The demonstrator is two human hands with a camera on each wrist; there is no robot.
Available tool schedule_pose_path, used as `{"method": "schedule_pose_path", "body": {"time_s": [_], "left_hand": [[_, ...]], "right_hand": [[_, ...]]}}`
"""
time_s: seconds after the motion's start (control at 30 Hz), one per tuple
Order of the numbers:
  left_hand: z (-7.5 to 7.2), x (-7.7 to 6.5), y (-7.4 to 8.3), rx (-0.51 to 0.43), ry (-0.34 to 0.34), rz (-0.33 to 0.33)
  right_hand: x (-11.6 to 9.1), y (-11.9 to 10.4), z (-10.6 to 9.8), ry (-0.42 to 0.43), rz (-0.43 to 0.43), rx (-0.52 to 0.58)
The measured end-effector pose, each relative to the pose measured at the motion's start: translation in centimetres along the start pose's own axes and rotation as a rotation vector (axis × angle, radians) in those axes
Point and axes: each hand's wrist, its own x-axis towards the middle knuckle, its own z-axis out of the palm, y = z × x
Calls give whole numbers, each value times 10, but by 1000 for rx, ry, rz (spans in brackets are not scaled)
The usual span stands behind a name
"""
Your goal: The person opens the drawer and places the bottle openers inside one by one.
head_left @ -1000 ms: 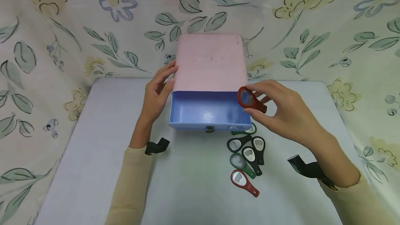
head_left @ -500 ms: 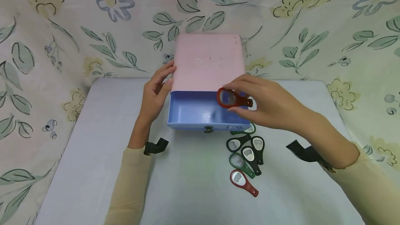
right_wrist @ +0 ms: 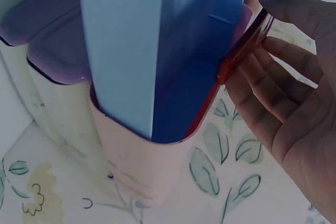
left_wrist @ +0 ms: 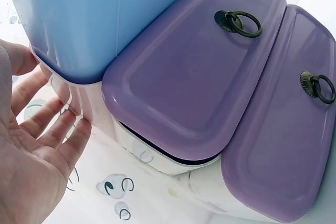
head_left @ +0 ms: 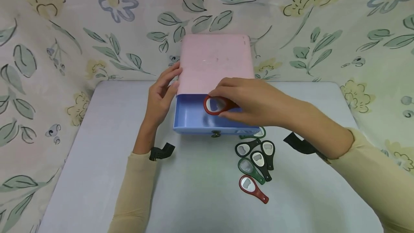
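Observation:
In the head view my right hand [head_left: 252, 101] pinches a red bottle opener [head_left: 215, 105] between thumb and fingers, above the pulled-out blue drawer [head_left: 191, 112]. The right wrist view shows that bottle opener [right_wrist: 242, 52] from its edge, beside the drawer's open top. My left hand [head_left: 161, 96] rests against the left side of the pink cabinet [head_left: 215, 64]. In the left wrist view its fingers [left_wrist: 63, 135] lie loosely extended along the cabinet's side wall.
Several bottle openers lie right of centre on the white table [head_left: 194, 190], among them a red one [head_left: 253, 190] and a green one [head_left: 247, 168]. Another green one [head_left: 261, 132] is partly under the drawer front. Two purple drawers [left_wrist: 189, 77] with ring handles sit below the blue one.
My right hand has carried the red bottle opener leftward, from the drawer's right edge to over its middle. The left hand stays on the cabinet's side.

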Motion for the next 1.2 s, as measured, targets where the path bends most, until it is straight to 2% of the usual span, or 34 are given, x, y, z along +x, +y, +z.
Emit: {"method": "schedule_pose_path", "body": {"time_s": [0.37, 0.53, 0.83, 1.2], "left_hand": [[-1, -2, 2, 36, 3, -19], [-2, -2, 1, 27, -2, -13], [0, 0, 2, 17, -10, -4], [1, 0, 4, 8, -8, -8]], "right_hand": [[29, -19, -2, -173, -10, -55], [39, -23, 1, -215, -7, -75], [44, -22, 13, -257, -15, -85], [40, -21, 15, -229, -20, -161]]}}
